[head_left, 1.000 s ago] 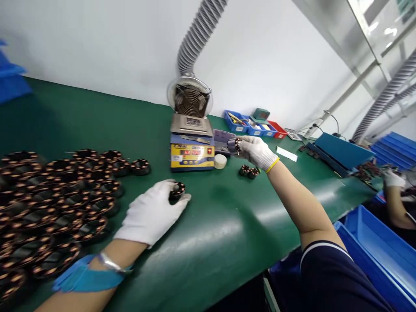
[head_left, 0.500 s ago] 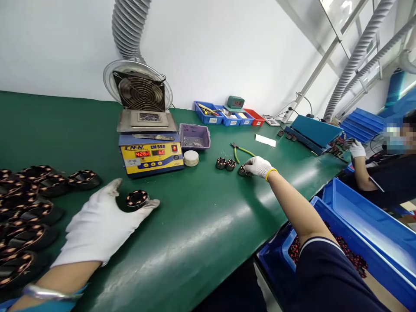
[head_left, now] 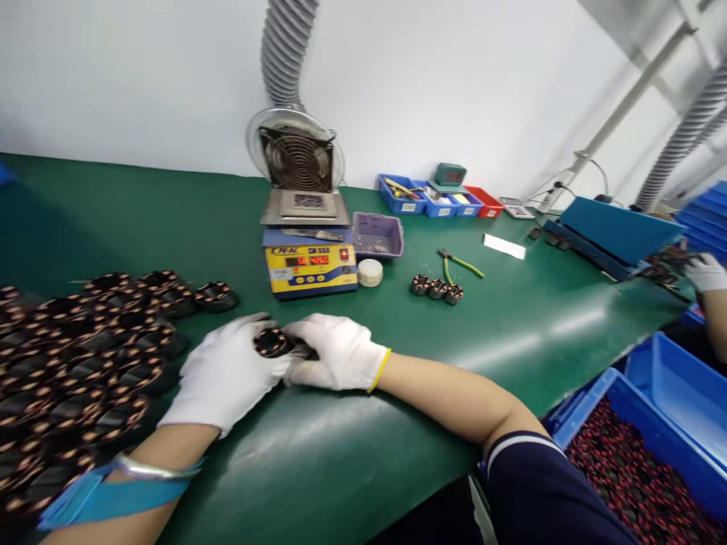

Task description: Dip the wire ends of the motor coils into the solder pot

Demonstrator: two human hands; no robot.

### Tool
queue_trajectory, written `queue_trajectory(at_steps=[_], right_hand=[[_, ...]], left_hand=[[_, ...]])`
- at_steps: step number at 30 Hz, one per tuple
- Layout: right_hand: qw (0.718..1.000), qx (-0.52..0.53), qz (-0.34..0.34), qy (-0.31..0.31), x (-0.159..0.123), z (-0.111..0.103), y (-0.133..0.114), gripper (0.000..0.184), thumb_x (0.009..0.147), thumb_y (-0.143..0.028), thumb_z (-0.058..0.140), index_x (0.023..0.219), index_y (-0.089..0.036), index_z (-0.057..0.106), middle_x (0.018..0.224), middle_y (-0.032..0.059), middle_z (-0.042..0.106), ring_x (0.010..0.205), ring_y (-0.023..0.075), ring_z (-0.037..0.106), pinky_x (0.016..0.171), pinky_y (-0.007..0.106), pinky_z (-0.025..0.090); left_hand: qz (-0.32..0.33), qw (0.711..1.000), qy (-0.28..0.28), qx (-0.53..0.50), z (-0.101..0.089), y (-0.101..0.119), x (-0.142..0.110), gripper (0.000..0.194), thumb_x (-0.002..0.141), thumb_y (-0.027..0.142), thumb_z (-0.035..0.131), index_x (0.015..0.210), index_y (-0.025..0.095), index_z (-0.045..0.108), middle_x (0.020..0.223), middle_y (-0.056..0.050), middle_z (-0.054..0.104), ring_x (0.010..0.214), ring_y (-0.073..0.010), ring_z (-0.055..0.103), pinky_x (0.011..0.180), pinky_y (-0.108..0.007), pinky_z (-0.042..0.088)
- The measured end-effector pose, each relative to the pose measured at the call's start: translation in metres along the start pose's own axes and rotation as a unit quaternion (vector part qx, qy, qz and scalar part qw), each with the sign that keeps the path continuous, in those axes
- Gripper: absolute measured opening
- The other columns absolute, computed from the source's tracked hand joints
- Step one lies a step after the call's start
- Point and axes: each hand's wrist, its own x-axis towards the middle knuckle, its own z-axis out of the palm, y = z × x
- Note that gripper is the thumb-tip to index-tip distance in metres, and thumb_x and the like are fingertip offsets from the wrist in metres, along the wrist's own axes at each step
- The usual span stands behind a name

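Note:
A small ring-shaped motor stator point(head_left: 271, 343), black with copper windings on top, is between my two gloved hands above the green bench. My left hand point(head_left: 227, 371) wraps round its left side, thumb and fingers against it. From the right, my right hand point(head_left: 335, 352) has its fingers curled in and closed at the stator's right side; its fingertips are partly hidden in a dark patch there. Several similar stators point(head_left: 85, 363) stand close together on the left. Three more stators point(head_left: 437, 288) form a short row near green-handled pliers point(head_left: 457, 263).
Behind my hands is a yellow-and-blue heated unit point(head_left: 311, 265) with a fan. Beside it are a purple tray point(head_left: 378, 235) and a round white tin point(head_left: 370, 272). Blue bins point(head_left: 591, 409), one full of stators, are at right. A co-worker's gloved hand point(head_left: 705, 272) shows at the far right.
My right hand has let go of the stator by the pliers, leaving it in the row, and moved left to my left hand. My left hand has closed in round its stator. The view has shifted left.

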Motion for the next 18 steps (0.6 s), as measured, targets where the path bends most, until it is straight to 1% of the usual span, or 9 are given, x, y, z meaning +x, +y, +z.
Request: queue_trajectory(at_steps=[2, 3, 4, 6, 8, 10, 15, 18], right_hand=[[1.000, 0.012, -0.002, 0.002, 0.004, -0.002, 0.000, 0.058, 0.078, -0.056, 0.062, 0.124, -0.023, 0.052, 0.111, 0.0059, 0.061, 0.100, 0.0228, 0.059, 0.084, 0.033, 0.046], [1.000, 0.016, -0.003, 0.006, 0.003, -0.005, 0.001, 0.058, 0.078, -0.055, 0.062, 0.125, -0.023, 0.052, 0.112, 0.0060, 0.061, 0.101, 0.0229, 0.058, 0.084, 0.033, 0.046], [1.000, 0.018, -0.002, 0.010, 0.002, -0.007, 0.003, 0.058, 0.077, -0.054, 0.062, 0.125, -0.023, 0.052, 0.113, 0.0064, 0.061, 0.102, 0.0233, 0.058, 0.085, 0.033, 0.046], [1.000, 0.016, 0.011, 0.016, -0.001, -0.009, 0.006, 0.058, 0.077, -0.053, 0.063, 0.126, -0.023, 0.053, 0.115, 0.0069, 0.061, 0.105, 0.0245, 0.057, 0.086, 0.035, 0.046], [0.999, 0.008, 0.031, 0.019, -0.003, -0.008, 0.009, 0.058, 0.077, -0.052, 0.062, 0.126, -0.024, 0.053, 0.117, 0.0066, 0.061, 0.106, 0.0257, 0.057, 0.085, 0.036, 0.046], [0.999, 0.000, 0.048, 0.020, -0.003, -0.005, 0.009, 0.057, 0.076, -0.051, 0.062, 0.127, -0.026, 0.053, 0.118, 0.0061, 0.061, 0.107, 0.0266, 0.057, 0.084, 0.038, 0.047], [0.997, -0.001, 0.076, 0.027, 0.001, -0.001, 0.008, 0.051, 0.076, -0.044, 0.062, 0.124, -0.029, 0.055, 0.119, 0.0050, 0.061, 0.108, 0.0277, 0.058, 0.085, 0.042, 0.049], [0.994, 0.042, 0.088, 0.042, 0.001, 0.000, 0.011, 0.051, 0.076, -0.039, 0.063, 0.125, -0.030, 0.054, 0.122, 0.0046, 0.060, 0.111, 0.0279, 0.057, 0.089, 0.045, 0.049]], left_hand=[[0.041, 0.999, 0.025, 0.000, 0.002, -0.003, -0.002, 0.051, 0.075, 0.045, 0.055, 0.117, 0.016, 0.063, 0.132, -0.012, 0.056, 0.120, -0.0312, 0.052, 0.103, -0.042, 0.040], [0.051, 0.998, 0.036, -0.004, 0.004, -0.004, -0.002, 0.045, 0.075, 0.043, 0.056, 0.110, 0.018, 0.067, 0.130, -0.011, 0.058, 0.121, -0.0290, 0.051, 0.105, -0.039, 0.038], [0.051, 0.998, 0.042, -0.011, 0.005, -0.005, -0.002, 0.040, 0.075, 0.045, 0.056, 0.102, 0.020, 0.070, 0.128, -0.009, 0.059, 0.121, -0.0274, 0.052, 0.105, -0.038, 0.038], [0.043, 0.997, 0.059, -0.027, 0.008, -0.006, -0.001, 0.037, 0.074, 0.052, 0.057, 0.091, 0.023, 0.073, 0.124, -0.008, 0.062, 0.119, -0.0267, 0.054, 0.104, -0.037, 0.040], [0.034, 0.995, 0.085, -0.040, 0.010, -0.007, -0.001, 0.044, 0.069, 0.055, 0.062, 0.096, 0.021, 0.072, 0.124, -0.010, 0.062, 0.117, -0.0279, 0.054, 0.103, -0.038, 0.041], [0.033, 0.993, 0.100, -0.050, 0.010, -0.010, -0.002, 0.049, 0.067, 0.053, 0.066, 0.101, 0.019, 0.071, 0.125, -0.011, 0.061, 0.116, -0.0289, 0.055, 0.103, -0.039, 0.041], [0.034, 0.990, 0.107, -0.080, 0.011, -0.012, -0.008, 0.033, 0.068, 0.042, 0.067, 0.093, 0.021, 0.072, 0.126, -0.010, 0.060, 0.117, -0.0292, 0.054, 0.102, -0.041, 0.042], [0.023, 0.982, 0.126, -0.140, 0.009, -0.009, -0.009, 0.032, 0.067, 0.038, 0.069, 0.094, 0.021, 0.071, 0.125, -0.009, 0.061, 0.115, -0.0283, 0.055, 0.102, -0.040, 0.042]])
